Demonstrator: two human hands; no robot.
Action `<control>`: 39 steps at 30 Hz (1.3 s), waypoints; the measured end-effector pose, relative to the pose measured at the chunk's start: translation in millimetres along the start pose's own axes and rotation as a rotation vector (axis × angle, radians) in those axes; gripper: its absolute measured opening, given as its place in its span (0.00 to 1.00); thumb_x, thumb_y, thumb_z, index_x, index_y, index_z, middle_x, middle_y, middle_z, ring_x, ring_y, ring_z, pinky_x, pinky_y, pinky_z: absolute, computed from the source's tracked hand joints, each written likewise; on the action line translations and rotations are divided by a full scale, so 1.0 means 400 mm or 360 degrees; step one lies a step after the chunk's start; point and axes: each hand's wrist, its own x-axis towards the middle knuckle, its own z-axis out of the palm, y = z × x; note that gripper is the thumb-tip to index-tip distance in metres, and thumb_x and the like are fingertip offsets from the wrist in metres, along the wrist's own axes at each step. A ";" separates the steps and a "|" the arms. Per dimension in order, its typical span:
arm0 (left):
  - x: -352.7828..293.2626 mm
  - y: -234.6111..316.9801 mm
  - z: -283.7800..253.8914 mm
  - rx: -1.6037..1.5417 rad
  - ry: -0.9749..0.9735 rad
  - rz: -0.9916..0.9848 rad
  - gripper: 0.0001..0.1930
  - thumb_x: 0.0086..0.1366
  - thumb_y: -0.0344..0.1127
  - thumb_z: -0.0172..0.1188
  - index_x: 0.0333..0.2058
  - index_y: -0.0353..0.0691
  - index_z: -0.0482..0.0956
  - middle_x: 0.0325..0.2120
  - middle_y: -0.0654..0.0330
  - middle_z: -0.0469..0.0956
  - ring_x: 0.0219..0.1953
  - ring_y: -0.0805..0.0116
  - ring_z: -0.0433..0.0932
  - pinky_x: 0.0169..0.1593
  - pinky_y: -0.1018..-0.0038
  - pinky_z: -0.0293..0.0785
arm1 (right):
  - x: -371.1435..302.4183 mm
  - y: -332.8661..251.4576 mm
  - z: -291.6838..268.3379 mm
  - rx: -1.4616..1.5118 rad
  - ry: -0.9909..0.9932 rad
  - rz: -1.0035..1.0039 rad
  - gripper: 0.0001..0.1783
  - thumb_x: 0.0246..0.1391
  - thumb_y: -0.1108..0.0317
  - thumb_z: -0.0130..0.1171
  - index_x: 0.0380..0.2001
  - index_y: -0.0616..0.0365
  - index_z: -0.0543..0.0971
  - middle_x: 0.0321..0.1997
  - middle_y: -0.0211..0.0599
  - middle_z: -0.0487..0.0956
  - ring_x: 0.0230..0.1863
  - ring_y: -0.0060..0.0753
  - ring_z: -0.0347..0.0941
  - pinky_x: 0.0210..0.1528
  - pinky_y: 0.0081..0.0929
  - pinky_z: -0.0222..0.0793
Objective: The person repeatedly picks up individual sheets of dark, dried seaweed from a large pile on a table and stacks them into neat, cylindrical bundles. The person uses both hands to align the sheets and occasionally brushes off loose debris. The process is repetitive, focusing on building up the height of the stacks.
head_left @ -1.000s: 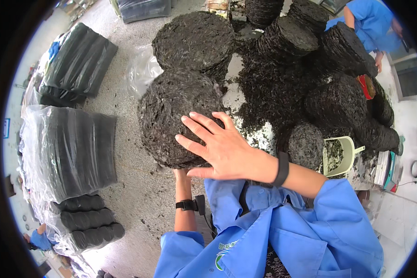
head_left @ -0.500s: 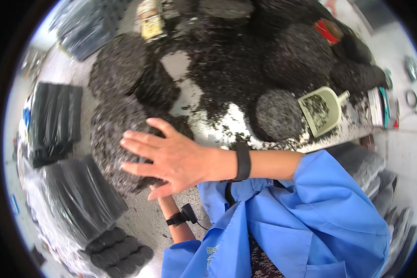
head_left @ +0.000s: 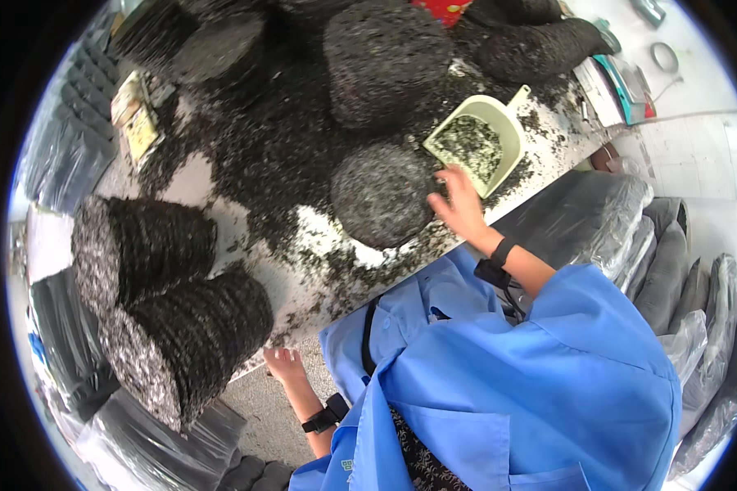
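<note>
My right hand (head_left: 460, 206) is open with its fingers apart, between a round dark stack (head_left: 382, 195) and a pale green dustpan (head_left: 512, 141). It holds nothing that I can see. Dark flakes like dried seaweed lie in the dustpan. Low by the table's front edge, my left hand (head_left: 283, 365) has its fingertips apart and nothing visible in them. Nearest to it a stack of round dried seaweed sheets (head_left: 196, 335) lies on its side, with a similar stack (head_left: 147, 250) behind it.
Loose dark flakes (head_left: 278, 155) cover much of the white table (head_left: 303, 315). A tall dark stack (head_left: 385, 65) and a red item (head_left: 444, 10) stand at the back. Plastic-wrapped dark bundles (head_left: 577, 217) lie at the right, and more bagged bundles (head_left: 160, 442) at the left.
My right hand has left the side-lying stack at the left and moved right to the dustpan. The view has swung right. My left hand stays low by the front edge.
</note>
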 end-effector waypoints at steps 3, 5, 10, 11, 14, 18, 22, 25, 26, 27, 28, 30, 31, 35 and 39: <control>-0.092 -0.067 0.147 0.0376 -0.0394 0.0187 0.36 0.63 0.51 0.53 0.64 0.44 0.52 0.61 0.50 0.54 0.63 0.57 0.55 0.62 0.59 0.54 | -0.056 0.398 -0.046 -0.0409 -0.0069 0.0885 0.32 0.44 0.59 0.64 0.47 0.70 0.67 0.44 0.60 0.72 0.49 0.59 0.68 0.50 0.48 0.64; -0.197 -0.078 0.291 0.0673 -0.0743 0.0294 0.34 0.63 0.49 0.55 0.64 0.44 0.53 0.59 0.50 0.58 0.61 0.57 0.59 0.61 0.62 0.57 | -0.068 0.509 -0.054 -0.0323 0.0331 0.1377 0.34 0.47 0.55 0.64 0.47 0.74 0.66 0.41 0.57 0.74 0.42 0.51 0.73 0.38 0.43 0.68; -0.255 -0.185 0.587 0.1171 -0.0796 0.0898 0.39 0.58 0.46 0.64 0.62 0.33 0.56 0.55 0.51 0.62 0.55 0.58 0.63 0.56 0.62 0.62 | 0.013 0.590 -0.118 0.0919 -0.0290 0.1787 0.23 0.55 0.58 0.57 0.43 0.69 0.73 0.26 0.40 0.77 0.24 0.30 0.75 0.23 0.27 0.73; -0.287 -0.211 0.649 0.1284 -0.0660 0.1079 0.41 0.57 0.45 0.66 0.61 0.31 0.56 0.54 0.49 0.62 0.55 0.56 0.63 0.57 0.62 0.61 | 0.012 0.623 -0.112 0.0947 -0.0380 0.1759 0.19 0.55 0.59 0.57 0.38 0.69 0.76 0.26 0.40 0.78 0.23 0.30 0.75 0.23 0.27 0.74; -0.325 -0.271 0.742 0.1472 -0.0532 0.1277 0.46 0.50 0.43 0.71 0.61 0.28 0.55 0.57 0.40 0.55 0.58 0.49 0.59 0.61 0.62 0.56 | -0.004 0.677 -0.146 0.1006 -0.0308 0.1828 0.17 0.52 0.65 0.55 0.38 0.70 0.75 0.30 0.42 0.79 0.25 0.33 0.77 0.23 0.28 0.76; -0.355 -0.388 0.799 0.1548 -0.0506 0.1178 0.48 0.47 0.50 0.72 0.58 0.26 0.59 0.56 0.36 0.59 0.57 0.47 0.61 0.59 0.61 0.59 | -0.001 0.734 -0.320 0.1132 -0.0059 0.2101 0.16 0.55 0.68 0.52 0.37 0.75 0.73 0.30 0.49 0.79 0.23 0.36 0.77 0.22 0.26 0.77; -0.383 -0.413 0.862 0.1768 -0.0393 0.0935 0.42 0.40 0.55 0.75 0.44 0.22 0.71 0.46 0.39 0.68 0.47 0.49 0.69 0.51 0.61 0.66 | 0.025 0.822 -0.278 0.1376 0.0116 0.2097 0.15 0.56 0.67 0.52 0.34 0.74 0.71 0.28 0.45 0.76 0.24 0.33 0.76 0.22 0.23 0.78; -0.458 -0.386 0.901 0.1976 -0.0094 0.0973 0.41 0.37 0.53 0.76 0.42 0.25 0.72 0.44 0.42 0.68 0.46 0.53 0.69 0.50 0.65 0.67 | 0.038 0.832 -0.273 0.1550 0.0015 0.2058 0.20 0.55 0.62 0.56 0.42 0.70 0.68 0.34 0.45 0.75 0.28 0.34 0.77 0.28 0.27 0.79; -0.413 -0.396 0.873 0.1765 -0.0185 0.0972 0.39 0.38 0.51 0.77 0.42 0.27 0.71 0.44 0.45 0.67 0.46 0.55 0.69 0.49 0.66 0.67 | 0.058 0.794 -0.312 0.1420 -0.0165 0.2072 0.28 0.53 0.59 0.60 0.49 0.68 0.65 0.43 0.44 0.71 0.36 0.32 0.74 0.36 0.28 0.76; -0.400 -0.397 0.862 0.1553 -0.0284 0.0966 0.38 0.39 0.49 0.77 0.42 0.28 0.70 0.44 0.48 0.67 0.45 0.58 0.68 0.48 0.67 0.67 | 0.032 0.815 -0.305 0.0920 0.0000 0.1810 0.27 0.53 0.60 0.60 0.49 0.68 0.64 0.41 0.43 0.72 0.33 0.32 0.73 0.34 0.26 0.74; -0.391 -0.401 0.843 0.1447 -0.0355 0.0945 0.37 0.39 0.47 0.77 0.42 0.29 0.70 0.43 0.49 0.66 0.45 0.60 0.68 0.48 0.68 0.67 | -0.006 0.856 -0.292 0.0435 0.0156 0.1520 0.27 0.53 0.61 0.59 0.49 0.68 0.64 0.39 0.42 0.73 0.30 0.31 0.73 0.32 0.24 0.73; -0.492 -0.374 0.871 0.1236 -0.0503 0.0913 0.35 0.40 0.44 0.77 0.43 0.30 0.69 0.43 0.52 0.65 0.45 0.63 0.67 0.47 0.69 0.67 | -0.020 0.834 -0.313 0.0202 0.0322 0.1075 0.27 0.53 0.65 0.59 0.52 0.65 0.63 0.35 0.40 0.73 0.27 0.31 0.70 0.33 0.22 0.70; -0.536 -0.374 0.878 0.0959 -0.0578 0.0863 0.33 0.43 0.39 0.75 0.44 0.31 0.68 0.43 0.54 0.66 0.45 0.64 0.68 0.48 0.70 0.68 | 0.012 0.765 -0.343 0.0453 0.0134 0.0992 0.26 0.53 0.66 0.59 0.53 0.64 0.64 0.35 0.40 0.73 0.29 0.31 0.70 0.36 0.24 0.70; -0.708 -0.328 0.898 0.0435 -0.0973 0.0654 0.32 0.49 0.26 0.68 0.52 0.33 0.62 0.43 0.56 0.70 0.46 0.66 0.71 0.50 0.72 0.69 | 0.183 0.408 -0.411 0.1011 -0.0826 0.0319 0.24 0.52 0.67 0.60 0.52 0.58 0.68 0.37 0.41 0.75 0.39 0.33 0.74 0.45 0.30 0.70; -0.812 -0.311 0.886 0.0244 -0.1496 0.0443 0.34 0.55 0.23 0.61 0.57 0.38 0.54 0.51 0.52 0.67 0.50 0.63 0.71 0.51 0.68 0.72 | 0.199 0.187 -0.352 0.0990 -0.1064 -0.0207 0.40 0.37 0.49 0.72 0.46 0.62 0.65 0.64 0.61 0.56 0.67 0.58 0.50 0.64 0.43 0.52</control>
